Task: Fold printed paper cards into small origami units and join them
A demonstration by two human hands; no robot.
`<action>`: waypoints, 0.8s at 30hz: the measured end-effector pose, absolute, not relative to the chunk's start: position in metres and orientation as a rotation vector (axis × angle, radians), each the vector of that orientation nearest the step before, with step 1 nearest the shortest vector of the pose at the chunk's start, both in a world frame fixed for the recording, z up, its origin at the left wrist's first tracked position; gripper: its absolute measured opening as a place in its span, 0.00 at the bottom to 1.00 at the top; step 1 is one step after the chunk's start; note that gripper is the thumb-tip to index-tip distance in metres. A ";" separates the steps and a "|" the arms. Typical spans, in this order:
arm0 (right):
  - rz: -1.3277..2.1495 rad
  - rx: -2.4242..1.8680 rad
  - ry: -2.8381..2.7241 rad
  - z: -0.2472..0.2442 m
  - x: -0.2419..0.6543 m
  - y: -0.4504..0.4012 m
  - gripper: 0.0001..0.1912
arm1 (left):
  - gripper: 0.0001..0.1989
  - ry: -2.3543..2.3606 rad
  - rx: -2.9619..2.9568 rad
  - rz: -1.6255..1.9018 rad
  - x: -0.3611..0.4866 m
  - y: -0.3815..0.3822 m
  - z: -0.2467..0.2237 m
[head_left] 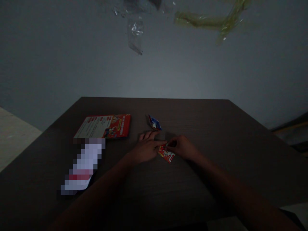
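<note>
Two hands at red card (166, 153), blue folded piece (154, 123) beyond, red box (106, 126) left

I have a single feed here, the camera worn on the person's head. It looks from above the near side of the dark brown wood-grain table (204, 122), facing forward and tilted down. I see both bare forearms run in from the lower corners, so my view sits behind the left hand (146, 150) and right hand (181, 147), which meet just below centre over a small red-and-white printed packet (166, 154). They look fairly small to me, well apart from the lens. My view is wide: it takes in the table's far edge and the plain grey wall (168, 70) facing me beyond.
</note>
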State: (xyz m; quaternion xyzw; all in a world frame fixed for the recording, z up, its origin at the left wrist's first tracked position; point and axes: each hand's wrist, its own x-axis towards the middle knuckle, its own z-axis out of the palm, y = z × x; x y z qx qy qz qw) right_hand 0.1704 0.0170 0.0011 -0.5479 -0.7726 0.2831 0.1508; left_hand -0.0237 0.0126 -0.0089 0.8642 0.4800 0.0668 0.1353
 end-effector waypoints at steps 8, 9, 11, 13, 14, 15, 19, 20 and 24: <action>0.592 -1.697 -2.343 0.000 0.162 0.022 0.17 | 0.19 1.388 2.533 0.234 -0.024 0.017 -0.014; 0.558 -1.704 -2.359 0.000 0.161 0.022 0.18 | 0.19 1.391 2.532 0.236 -0.024 0.017 -0.015; 0.486 -1.727 -2.388 0.002 0.158 0.021 0.19 | 0.20 1.398 2.532 0.233 -0.024 0.018 -0.016; 0.432 -1.773 -2.411 0.004 0.155 0.019 0.21 | 0.21 1.400 2.531 0.229 -0.023 0.018 -0.016; 0.409 -1.797 -2.421 0.005 0.154 0.019 0.22 | 0.21 1.399 2.532 0.225 -0.023 0.018 -0.015; 0.385 -1.819 -2.429 0.006 0.153 0.018 0.23 | 0.21 1.400 2.532 0.221 -0.023 0.018 -0.015; 0.287 -1.884 -2.446 0.008 0.147 0.014 0.27 | 0.21 1.401 2.532 0.208 -0.022 0.017 -0.012; 0.280 -1.909 -2.441 0.009 0.145 0.013 0.28 | 0.21 1.402 2.534 0.205 -0.022 0.017 -0.012; 0.290 -1.979 -2.413 0.011 0.140 0.010 0.32 | 0.22 1.404 2.552 0.204 -0.023 0.016 -0.011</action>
